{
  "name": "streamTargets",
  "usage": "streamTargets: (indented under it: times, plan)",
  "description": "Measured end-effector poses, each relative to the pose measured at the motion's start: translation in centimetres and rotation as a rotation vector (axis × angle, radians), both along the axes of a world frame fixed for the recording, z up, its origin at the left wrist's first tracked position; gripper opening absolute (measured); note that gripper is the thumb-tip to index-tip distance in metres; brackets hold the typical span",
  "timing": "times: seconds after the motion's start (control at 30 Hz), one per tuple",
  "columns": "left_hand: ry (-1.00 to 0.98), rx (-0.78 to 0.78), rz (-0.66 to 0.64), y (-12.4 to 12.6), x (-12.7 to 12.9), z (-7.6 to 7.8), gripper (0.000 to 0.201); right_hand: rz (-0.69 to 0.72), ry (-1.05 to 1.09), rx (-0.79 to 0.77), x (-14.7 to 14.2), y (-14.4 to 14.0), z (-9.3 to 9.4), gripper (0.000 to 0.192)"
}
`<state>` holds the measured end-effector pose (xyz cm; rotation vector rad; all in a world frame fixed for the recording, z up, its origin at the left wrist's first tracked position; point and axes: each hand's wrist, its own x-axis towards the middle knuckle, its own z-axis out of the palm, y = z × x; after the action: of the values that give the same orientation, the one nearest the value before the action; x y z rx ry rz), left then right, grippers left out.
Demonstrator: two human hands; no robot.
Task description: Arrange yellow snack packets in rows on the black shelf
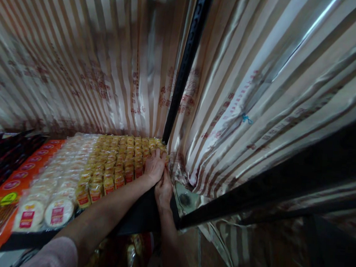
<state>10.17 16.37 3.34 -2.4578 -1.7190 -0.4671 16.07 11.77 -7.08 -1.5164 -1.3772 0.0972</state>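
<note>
Reaching to the shelf's far right corner, the left hand (154,166) lies flat, fingers loosely open, on the yellow snack packets (118,162). At its five o'clock, the right hand (163,189) touches it; its grip cannot be told. A black upright post (185,65) rises at twelve o'clock.

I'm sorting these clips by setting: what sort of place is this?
Probably a small shop or market stall: rows of yellow snack packs and round white packs fill a black shelf, backed by striped plastic sheeting.
</note>
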Motion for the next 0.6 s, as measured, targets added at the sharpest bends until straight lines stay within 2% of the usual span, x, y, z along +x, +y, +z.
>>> streamTargets:
  times: [0.2, 0.37, 0.6]
  plan:
    - [0.039, 0.072, -0.051, 0.5, 0.0, -0.6, 0.021, 0.015, -0.038, 0.029, -0.1, 0.3, -0.5, 0.051]
    - [0.020, 0.027, -0.030, 0.8, 0.0, -0.8, 0.023, 0.033, -0.090, -0.019, -0.2, 0.4, -1.3, 0.051]
    - [-0.005, -0.045, -0.021, 0.4, -0.1, -0.4, 0.028, -0.016, -0.095, -0.067, -0.4, -0.1, 0.3, 0.051]
